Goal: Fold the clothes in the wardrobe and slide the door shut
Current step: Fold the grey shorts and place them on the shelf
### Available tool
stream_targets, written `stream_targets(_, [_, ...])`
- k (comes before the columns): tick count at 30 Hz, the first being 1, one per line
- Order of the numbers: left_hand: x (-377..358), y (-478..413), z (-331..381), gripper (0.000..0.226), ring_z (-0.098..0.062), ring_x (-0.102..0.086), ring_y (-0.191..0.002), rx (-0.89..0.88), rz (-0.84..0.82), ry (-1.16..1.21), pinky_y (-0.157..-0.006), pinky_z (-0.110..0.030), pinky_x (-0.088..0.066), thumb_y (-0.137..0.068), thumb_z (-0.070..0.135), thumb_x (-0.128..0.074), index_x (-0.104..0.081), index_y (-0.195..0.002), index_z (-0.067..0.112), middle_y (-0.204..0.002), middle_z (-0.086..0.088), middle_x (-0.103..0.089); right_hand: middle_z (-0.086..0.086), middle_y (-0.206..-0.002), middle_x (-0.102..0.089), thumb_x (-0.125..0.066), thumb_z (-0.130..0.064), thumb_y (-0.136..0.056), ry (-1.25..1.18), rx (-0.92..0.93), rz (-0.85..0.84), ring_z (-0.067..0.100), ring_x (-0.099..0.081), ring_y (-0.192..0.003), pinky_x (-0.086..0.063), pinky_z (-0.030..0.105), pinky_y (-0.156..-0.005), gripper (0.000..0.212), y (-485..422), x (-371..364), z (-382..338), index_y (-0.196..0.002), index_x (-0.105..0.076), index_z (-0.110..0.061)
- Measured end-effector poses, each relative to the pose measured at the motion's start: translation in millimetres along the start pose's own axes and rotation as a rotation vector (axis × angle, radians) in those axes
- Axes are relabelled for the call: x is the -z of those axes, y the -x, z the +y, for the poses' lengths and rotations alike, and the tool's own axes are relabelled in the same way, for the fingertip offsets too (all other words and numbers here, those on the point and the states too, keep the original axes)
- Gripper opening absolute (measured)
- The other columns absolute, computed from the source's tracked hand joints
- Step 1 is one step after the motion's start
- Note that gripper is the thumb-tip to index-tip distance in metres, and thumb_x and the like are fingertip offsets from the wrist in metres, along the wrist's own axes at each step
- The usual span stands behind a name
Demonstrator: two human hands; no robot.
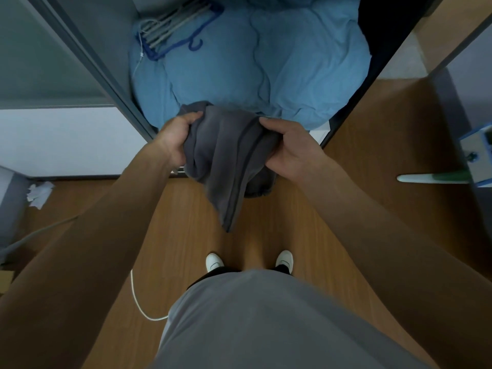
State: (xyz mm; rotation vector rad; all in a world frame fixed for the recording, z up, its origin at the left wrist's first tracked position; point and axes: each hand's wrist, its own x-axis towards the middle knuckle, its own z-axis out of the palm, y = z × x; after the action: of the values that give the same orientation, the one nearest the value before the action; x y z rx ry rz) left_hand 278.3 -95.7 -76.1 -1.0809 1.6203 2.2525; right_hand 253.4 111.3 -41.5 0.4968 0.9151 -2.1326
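The dark grey garment (226, 155) hangs bunched between the two hands, just in front of the open wardrobe (117, 35). The left hand (175, 141) grips its left edge, fingers (190, 118) curled into the cloth. The right hand (290, 150) clutches the right edge the same way. Below the fingers a loose tail droops toward the floor (359, 155); beyond them lies blue bedding (279, 62) with hangers (173, 25) on it. The risk, as I judge it: the cloth is crumpled, so a fold started from this grip may come out skewed, and the tail could drag if either hold loosens. What kind of garment it is cannot be told. Most fingertips are buried in fabric, and the sliding door (40, 54) and the wardrobe's depth are cut off by the view's edge
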Motion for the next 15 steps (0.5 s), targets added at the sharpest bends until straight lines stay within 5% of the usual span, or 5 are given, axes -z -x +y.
stream_targets(3, [7, -4, 2, 0.041, -0.022, -0.073, -0.102, 0.013, -0.003, 0.007, -0.083, -0.035, -0.057, -0.091, 0.043, -0.067, -0.068, -0.121, 0.016, -0.111, -0.007, -0.076, 0.016, -0.105, -0.072, -0.049, 0.003, -0.098, -0.026, 0.0, -0.013, 0.029, -0.066, -0.102, -0.052, 0.04, -0.096, 0.025, -5, 1, 0, -0.119, -0.063, 0.005])
stream_targets(8, [23, -10, -2, 0.047, -0.02, -0.074, -0.099, 0.024, -0.051, -0.001, -0.077, -0.034, -0.059, -0.078, 0.052, -0.079, -0.073, -0.115, 0.023, -0.113, -0.003, -0.076, 0.02, -0.132, -0.062, -0.045, 0.005, -0.098, -0.091, -0.017, 0.017, 0.032, -0.058, -0.123, -0.048, 0.044, -0.102, 0.031, -13, 5, 2, -0.126, -0.059, 0.005])
stream_targets(12, [25, -10, -9, 0.05, -0.019, -0.074, -0.101, 0.044, -0.061, -0.133, -0.071, -0.029, -0.06, -0.079, 0.036, -0.082, -0.068, -0.124, 0.018, -0.114, -0.003, -0.076, 0.019, -0.119, -0.067, -0.045, 0.003, -0.1, -0.078, -0.03, 0.051, 0.032, -0.062, -0.113, -0.046, 0.045, -0.104, 0.023, -16, 14, -1, -0.113, -0.063, 0.005])
stream_targets(15, [17, -16, -10, 0.041, -0.026, -0.074, -0.097, -0.001, 0.109, -0.216, -0.061, -0.027, -0.058, -0.081, 0.015, -0.076, -0.067, -0.12, 0.006, -0.101, -0.007, -0.077, 0.021, -0.123, -0.066, -0.049, -0.001, -0.099, 0.031, -0.06, 0.156, 0.034, -0.063, -0.114, -0.048, 0.047, -0.104, 0.024, -21, 24, -7, -0.118, -0.063, 0.006])
